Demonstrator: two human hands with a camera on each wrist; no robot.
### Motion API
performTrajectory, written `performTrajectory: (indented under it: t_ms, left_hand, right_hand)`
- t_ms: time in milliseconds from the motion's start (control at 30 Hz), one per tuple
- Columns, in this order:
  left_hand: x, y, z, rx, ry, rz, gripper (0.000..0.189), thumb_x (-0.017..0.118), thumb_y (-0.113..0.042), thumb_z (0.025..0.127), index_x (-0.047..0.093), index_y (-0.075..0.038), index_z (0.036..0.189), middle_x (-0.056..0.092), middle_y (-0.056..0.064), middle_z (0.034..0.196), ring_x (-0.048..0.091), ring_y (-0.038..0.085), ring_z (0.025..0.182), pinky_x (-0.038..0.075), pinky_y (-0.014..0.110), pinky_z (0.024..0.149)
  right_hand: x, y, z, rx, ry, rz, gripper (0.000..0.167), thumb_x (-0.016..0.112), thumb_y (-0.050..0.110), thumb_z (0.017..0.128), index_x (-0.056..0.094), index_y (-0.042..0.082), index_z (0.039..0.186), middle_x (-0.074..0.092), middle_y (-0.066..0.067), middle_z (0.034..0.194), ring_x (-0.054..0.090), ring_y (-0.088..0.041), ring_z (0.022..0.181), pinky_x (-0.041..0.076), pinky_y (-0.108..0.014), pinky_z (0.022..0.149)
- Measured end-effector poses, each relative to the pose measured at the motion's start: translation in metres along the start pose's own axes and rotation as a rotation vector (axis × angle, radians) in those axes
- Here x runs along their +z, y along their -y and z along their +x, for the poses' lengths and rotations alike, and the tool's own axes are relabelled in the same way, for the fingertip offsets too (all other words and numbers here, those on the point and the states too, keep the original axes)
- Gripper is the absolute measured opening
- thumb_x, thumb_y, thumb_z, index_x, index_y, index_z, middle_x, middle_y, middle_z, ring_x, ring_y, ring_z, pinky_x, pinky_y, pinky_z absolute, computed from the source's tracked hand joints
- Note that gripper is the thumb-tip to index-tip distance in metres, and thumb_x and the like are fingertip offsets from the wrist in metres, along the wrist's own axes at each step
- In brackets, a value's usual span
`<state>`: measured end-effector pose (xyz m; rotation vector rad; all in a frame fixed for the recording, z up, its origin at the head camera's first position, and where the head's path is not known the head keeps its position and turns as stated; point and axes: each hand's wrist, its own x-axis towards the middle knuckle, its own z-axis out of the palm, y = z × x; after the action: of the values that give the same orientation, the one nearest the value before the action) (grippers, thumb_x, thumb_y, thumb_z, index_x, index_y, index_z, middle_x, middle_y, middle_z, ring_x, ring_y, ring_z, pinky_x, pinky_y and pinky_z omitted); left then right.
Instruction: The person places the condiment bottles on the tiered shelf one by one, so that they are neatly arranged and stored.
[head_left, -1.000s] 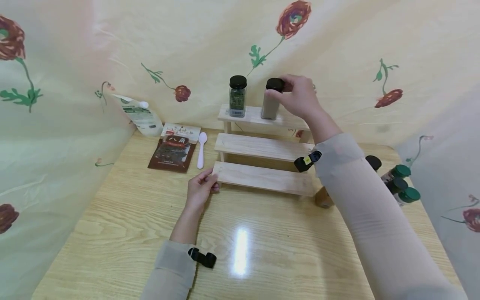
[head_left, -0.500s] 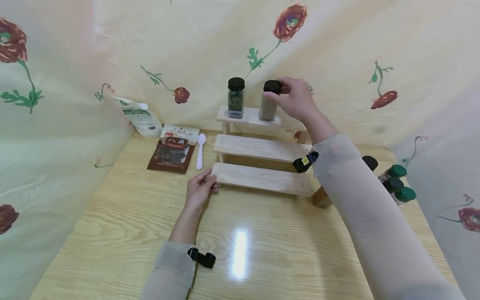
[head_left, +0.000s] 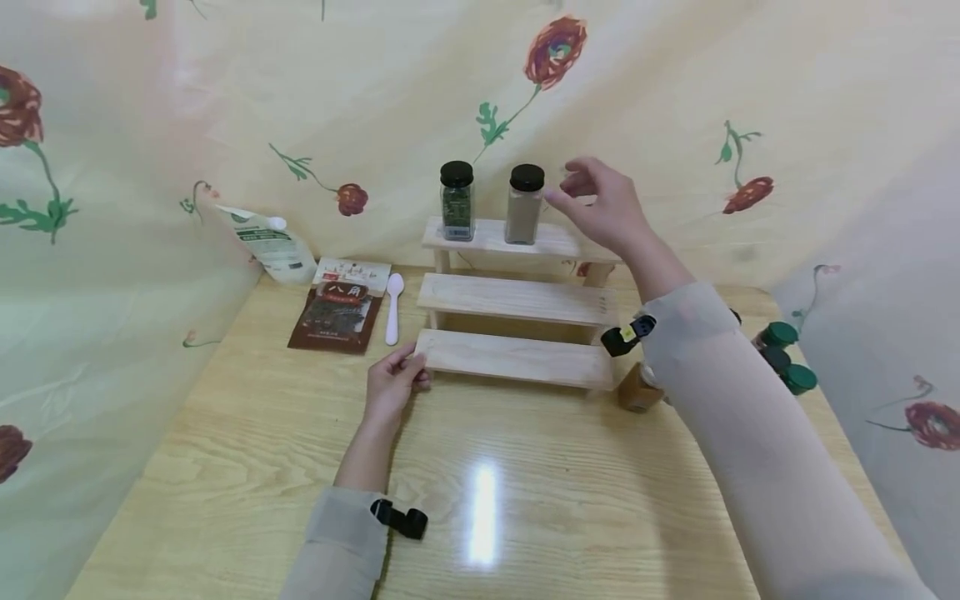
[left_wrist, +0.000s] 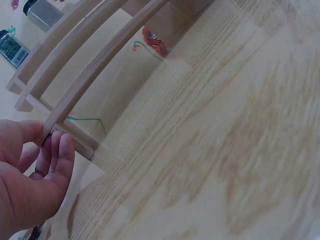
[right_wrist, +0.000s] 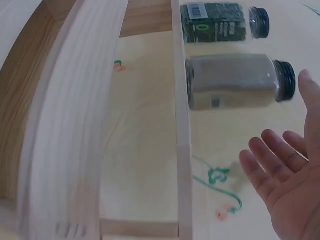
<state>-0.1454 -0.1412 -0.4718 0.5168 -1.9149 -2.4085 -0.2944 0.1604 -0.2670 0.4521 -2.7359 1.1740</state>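
Note:
A three-step wooden rack [head_left: 517, 357] stands against the back of the table. On its top step are two black-capped glass jars, upright and a little apart: one of green dried herbs [head_left: 457, 204] and, to its right, one of greyish-beige powder [head_left: 522, 212]. My right hand [head_left: 603, 208] hovers just right of the powder jar, fingers parted and holding nothing; in the right wrist view the thumb is close to the jar's cap. With thumb and fingers, my left hand [head_left: 392, 387] pinches the left end of the lowest step [left_wrist: 85, 75].
Left of the rack lie a white spoon [head_left: 393, 308], a brown spice packet [head_left: 337, 307] and a white spouted pouch [head_left: 272, 243]. An orange-brown jar [head_left: 637, 390] stands by the rack's right end. Several green- and black-capped bottles [head_left: 798, 379] sit farther right, partly behind the right sleeve.
My right hand has let go of the powder jar's cap and moved a little to the right. The jar stays on the top step. My left hand keeps its hold on the rack.

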Motion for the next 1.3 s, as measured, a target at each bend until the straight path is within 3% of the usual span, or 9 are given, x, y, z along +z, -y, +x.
performTrajectory:
  t_ms: [233,467,800,867,933,1067,1167,1300]
  left_hand:
    - [0.001,0.001,-0.003,0.013,-0.001,-0.022,0.040,0.066,0.000,0.097,0.059,0.005,0.136,0.053,0.003,0.082,0.067,0.010,0.064,0.065,0.023,0.065]
    - [0.002,0.001,-0.002,0.010,0.002,-0.027,0.042,0.066,0.000,0.097,0.057,0.006,0.137,0.053,0.002,0.081,0.066,0.009,0.063,0.064,0.022,0.065]
    - [0.002,0.001,-0.004,0.005,0.009,-0.006,0.040,0.066,-0.002,0.098,0.058,0.006,0.136,0.054,0.002,0.080,0.066,0.010,0.064,0.064,0.021,0.065]
    - [0.002,0.001,-0.003,-0.001,0.008,-0.005,0.040,0.066,-0.002,0.098,0.058,0.006,0.136,0.055,0.002,0.080,0.066,0.010,0.064,0.064,0.021,0.064]
    - [0.002,0.001,-0.003,-0.006,0.009,-0.003,0.040,0.066,-0.002,0.098,0.058,0.006,0.136,0.055,0.002,0.080,0.066,0.010,0.064,0.064,0.021,0.064]
    - [0.003,0.001,-0.003,-0.008,0.013,-0.005,0.041,0.066,-0.002,0.098,0.058,0.006,0.136,0.055,0.002,0.080,0.067,0.010,0.064,0.064,0.020,0.064]
    - [0.002,0.001,-0.003,-0.007,0.014,-0.009,0.041,0.066,-0.002,0.098,0.058,0.006,0.136,0.055,0.002,0.080,0.067,0.010,0.065,0.064,0.020,0.064]
    - [0.002,0.001,-0.003,-0.005,0.017,-0.010,0.041,0.066,-0.002,0.098,0.058,0.006,0.137,0.054,0.002,0.080,0.067,0.010,0.065,0.064,0.021,0.064]
  right_hand:
    - [-0.016,-0.018,-0.026,0.022,-0.012,-0.010,0.065,0.065,0.049,0.097,0.052,0.006,0.144,0.065,-0.011,0.124,0.061,-0.025,0.119,0.052,-0.046,0.105]
    - [-0.034,-0.039,-0.055,-0.011,0.001,-0.074,0.056,0.065,0.046,0.098,0.060,0.005,0.135,0.069,-0.014,0.116,0.065,-0.028,0.110,0.057,-0.044,0.089]
    - [-0.057,-0.064,-0.099,-0.016,0.015,-0.131,0.049,0.066,0.038,0.099,0.061,0.002,0.131,0.069,-0.020,0.114,0.066,-0.036,0.106,0.057,-0.057,0.091]
    - [-0.062,-0.068,-0.107,-0.012,0.007,-0.139,0.048,0.066,0.037,0.100,0.062,0.002,0.131,0.069,-0.020,0.114,0.067,-0.037,0.104,0.059,-0.050,0.090]
    - [-0.066,-0.074,-0.113,-0.007,-0.002,-0.141,0.047,0.066,0.036,0.100,0.062,0.001,0.131,0.069,-0.020,0.114,0.067,-0.037,0.104,0.060,-0.032,0.088]
    - [-0.075,-0.088,-0.123,0.008,-0.026,-0.148,0.048,0.066,0.037,0.099,0.062,0.002,0.132,0.069,-0.019,0.114,0.068,-0.035,0.102,0.046,-0.001,0.076]
    - [-0.082,-0.099,-0.129,0.021,-0.042,-0.156,0.049,0.067,0.037,0.099,0.062,0.002,0.132,0.070,-0.019,0.113,0.069,-0.019,0.097,0.043,0.003,0.073]
    - [-0.090,-0.112,-0.137,0.048,-0.056,-0.187,0.048,0.067,0.038,0.098,0.063,0.003,0.131,0.070,-0.019,0.112,0.060,0.006,0.088,0.043,0.003,0.072]
